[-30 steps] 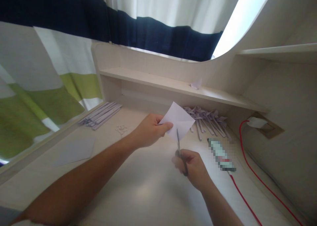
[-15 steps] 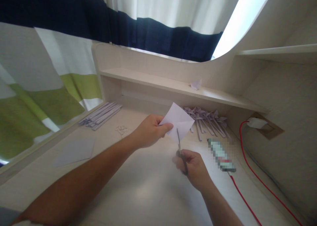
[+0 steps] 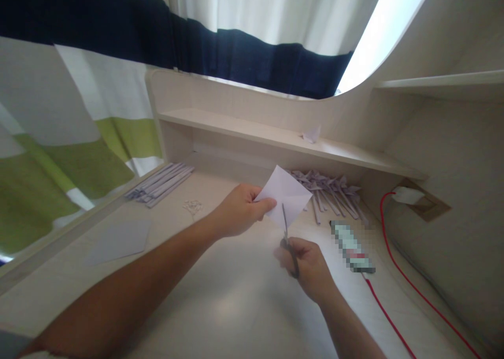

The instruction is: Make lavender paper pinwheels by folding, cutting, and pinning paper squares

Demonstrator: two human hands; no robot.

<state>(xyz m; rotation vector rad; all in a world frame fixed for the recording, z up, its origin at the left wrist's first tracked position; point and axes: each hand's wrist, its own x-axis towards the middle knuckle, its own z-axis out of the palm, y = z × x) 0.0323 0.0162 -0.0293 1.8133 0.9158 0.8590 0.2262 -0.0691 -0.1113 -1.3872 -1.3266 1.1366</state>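
A square white sheet of paper (image 3: 289, 188) is held up above the desk, one corner pointing down toward me. My left hand (image 3: 244, 209) pinches its left corner between thumb and fingers. In my right hand (image 3: 305, 264) are dark-handled scissors (image 3: 290, 254), gripped by the finger loops. Their blade lies over the lower corner of the paper and points toward its middle. Whether the second blade is behind the paper cannot be seen.
Rolled paper sticks (image 3: 161, 183) lie at the left, above flat paper sheets (image 3: 120, 239) and a small pile of tiny bits (image 3: 192, 207). Folded paper pinwheels on sticks (image 3: 331, 188) lie back right, near a phone (image 3: 352, 246) with a red cable (image 3: 389, 314). A folded paper (image 3: 312, 134) rests on the shelf (image 3: 236, 130).
My left hand and the paper have shifted slightly down and to the right, toward the scissors. My right hand stays almost in place.
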